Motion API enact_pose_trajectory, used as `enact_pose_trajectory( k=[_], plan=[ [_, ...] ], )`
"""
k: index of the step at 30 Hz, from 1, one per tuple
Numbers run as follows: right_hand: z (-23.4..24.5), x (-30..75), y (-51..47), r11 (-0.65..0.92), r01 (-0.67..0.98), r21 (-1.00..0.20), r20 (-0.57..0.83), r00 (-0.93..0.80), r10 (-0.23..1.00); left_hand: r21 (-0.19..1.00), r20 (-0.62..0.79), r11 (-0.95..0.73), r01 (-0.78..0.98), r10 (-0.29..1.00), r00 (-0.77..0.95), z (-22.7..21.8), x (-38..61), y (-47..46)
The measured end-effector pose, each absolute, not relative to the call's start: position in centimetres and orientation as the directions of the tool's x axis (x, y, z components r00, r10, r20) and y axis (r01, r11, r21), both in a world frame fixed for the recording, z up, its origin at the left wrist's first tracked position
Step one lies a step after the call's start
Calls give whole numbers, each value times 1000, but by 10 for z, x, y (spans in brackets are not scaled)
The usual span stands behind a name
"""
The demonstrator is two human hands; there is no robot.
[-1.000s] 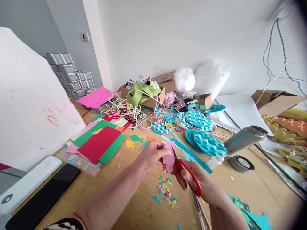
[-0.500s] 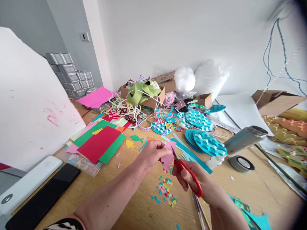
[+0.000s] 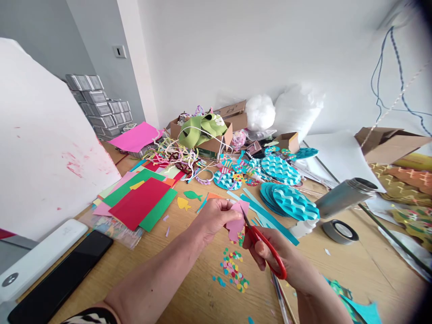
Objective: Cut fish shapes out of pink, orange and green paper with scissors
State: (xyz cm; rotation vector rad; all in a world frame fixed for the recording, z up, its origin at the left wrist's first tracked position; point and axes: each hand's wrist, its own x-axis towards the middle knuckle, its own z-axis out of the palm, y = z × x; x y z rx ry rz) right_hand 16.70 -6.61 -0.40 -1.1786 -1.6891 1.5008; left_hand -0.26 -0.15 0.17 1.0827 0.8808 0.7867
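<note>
Between thumb and fingers, my left hand pinches a small piece of pink paper with a cut, wavy lower edge. My right hand is closed around red-handled scissors, their blades pointing up and left at the pink paper's right side. Below the hands, small coloured paper dots lie scattered on the wooden table. A green paper fish and a yellow paper fish lie to the left of my left hand.
Coloured paper sheets are stacked at left, near a black phone and a white power bank. Right of my hands are blue wavy discs, a tape roll and a metal flask. Craft materials crowd the back.
The pink paper has tilted slightly and shifted a little to the right at its top. The scissors remain at its edge, and both hands have barely moved.
</note>
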Motion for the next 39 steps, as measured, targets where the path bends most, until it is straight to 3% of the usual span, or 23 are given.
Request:
enact_pose_trajectory(
  k=[39],
  plan=[
    [-3,167,-66,-77,273,-959,-189,-413,891,967,-181,242,-83,877,446,1,-5,-2]
  ],
)
